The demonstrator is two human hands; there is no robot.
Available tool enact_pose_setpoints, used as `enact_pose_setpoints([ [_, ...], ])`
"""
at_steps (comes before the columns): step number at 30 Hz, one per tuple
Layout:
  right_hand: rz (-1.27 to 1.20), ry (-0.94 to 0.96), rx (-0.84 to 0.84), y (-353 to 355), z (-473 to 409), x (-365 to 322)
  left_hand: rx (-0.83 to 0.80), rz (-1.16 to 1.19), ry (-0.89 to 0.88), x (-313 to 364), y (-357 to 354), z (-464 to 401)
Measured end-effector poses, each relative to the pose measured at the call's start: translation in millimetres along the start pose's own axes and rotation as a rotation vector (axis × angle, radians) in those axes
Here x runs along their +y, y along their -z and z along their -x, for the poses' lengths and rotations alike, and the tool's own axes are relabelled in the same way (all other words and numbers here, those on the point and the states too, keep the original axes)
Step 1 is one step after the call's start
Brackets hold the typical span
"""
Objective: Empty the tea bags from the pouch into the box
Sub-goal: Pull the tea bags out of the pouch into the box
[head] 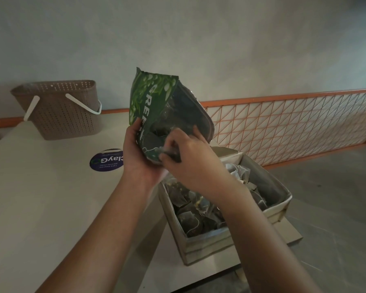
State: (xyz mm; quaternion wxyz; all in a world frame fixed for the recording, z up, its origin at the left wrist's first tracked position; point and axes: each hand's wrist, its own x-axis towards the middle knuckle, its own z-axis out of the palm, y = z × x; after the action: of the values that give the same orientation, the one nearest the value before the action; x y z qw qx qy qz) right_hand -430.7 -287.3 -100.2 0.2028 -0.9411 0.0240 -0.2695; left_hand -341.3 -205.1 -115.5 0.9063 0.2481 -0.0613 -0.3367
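Above the desk's right edge, the pouch (156, 106) stands mouth-down over the box (207, 242) — left hand (140, 157) grips it, right hand (190, 163) fingers pinch inside its mouth.

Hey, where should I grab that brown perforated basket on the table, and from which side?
Grip the white handle of the basket, coming from the near side: it hangs folded down across the front wall. The tall perforated walls look too wide to close one hand around.
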Motion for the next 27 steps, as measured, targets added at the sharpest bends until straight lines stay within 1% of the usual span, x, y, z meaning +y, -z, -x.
enact_pose_setpoints([
  [4, -0.181, 0.002, 0.039, 13, 17, 7, -0.015, -0.026, 0.017, 3, 0, 1],
  [8, -0.103, 0.003, 0.147, 19, 41, 15, -0.037, 0.028, 0.031, 8, 4, -2],
  [10, -0.067, -0.035, 0.126, 19, 50, 22, -0.071, 0.079, 0.035, 10, 3, -3],
  [13, -0.106, -0.148, -0.03, 17, 55, 30, -0.122, 0.1, 0.057, 9, 0, -1],
  [15, -0.186, -0.165, -0.007, 17, 56, 35, -0.141, 0.107, 0.071, 7, -1, 1],
  [17, -0.193, -0.182, 0.047, 17, 58, 38, -0.136, 0.094, 0.079, 5, 0, 2],
  [18, -0.162, -0.189, 0.025, 17, 60, 41, -0.133, 0.084, 0.086, 4, 1, 2],
  [19, -0.117, -0.189, -0.038, 17, 61, 42, -0.129, 0.076, 0.094, 4, 3, 1],
  [22, 0.001, -0.157, -0.338, 16, 66, 42, -0.112, 0.055, 0.103, 3, 9, -3],
  [23, 0.02, -0.154, -0.412, 17, 66, 42, -0.109, 0.047, 0.101, 3, 10, -4],
  [25, 0.011, -0.161, -0.457, 22, 67, 42, -0.107, 0.053, 0.101, 4, 12, -6],
  [27, -0.042, -0.162, -0.426, 27, 66, 42, -0.116, 0.081, 0.112, 6, 12, -7],
])
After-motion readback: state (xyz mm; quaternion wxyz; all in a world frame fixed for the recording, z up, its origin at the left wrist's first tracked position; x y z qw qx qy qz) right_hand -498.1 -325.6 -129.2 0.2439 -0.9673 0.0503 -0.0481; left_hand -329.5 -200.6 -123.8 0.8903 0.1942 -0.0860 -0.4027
